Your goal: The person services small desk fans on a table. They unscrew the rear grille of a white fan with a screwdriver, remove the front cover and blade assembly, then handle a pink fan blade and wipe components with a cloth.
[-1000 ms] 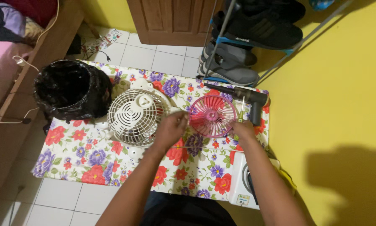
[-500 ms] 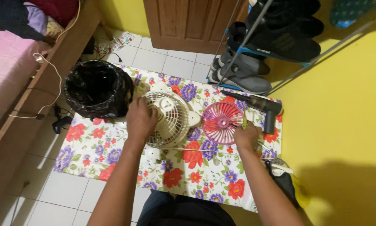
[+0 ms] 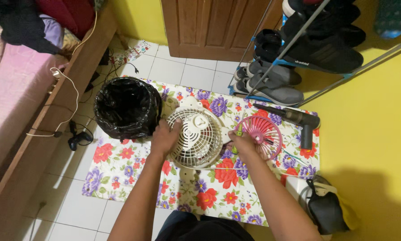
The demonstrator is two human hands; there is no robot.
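Note:
A cream round fan (image 3: pixel 199 136) lies grille-up on a floral mat (image 3: pixel 120 165). My left hand (image 3: pixel 164 137) grips its left rim. My right hand (image 3: pixel 243 143) rests at the fan's right edge and holds a small green-handled tool (image 3: pixel 239 132). Just to the right lies a small pink fan (image 3: pixel 265 135), flat on the mat and touching my right hand.
A bin lined with a black bag (image 3: pixel 126 107) stands left of the cream fan. A black handheld power tool (image 3: pixel 301 120) lies right of the pink fan. A shoe rack (image 3: pixel 294 58), a wooden door (image 3: pixel 209 27), a bed (image 3: pixel 17 89) and a dark bag (image 3: pixel 325 209) surround the mat.
My left hand stays on the cream fan's left rim. My right hand has moved left from the pink fan to the cream fan's right edge. The view has shifted closer.

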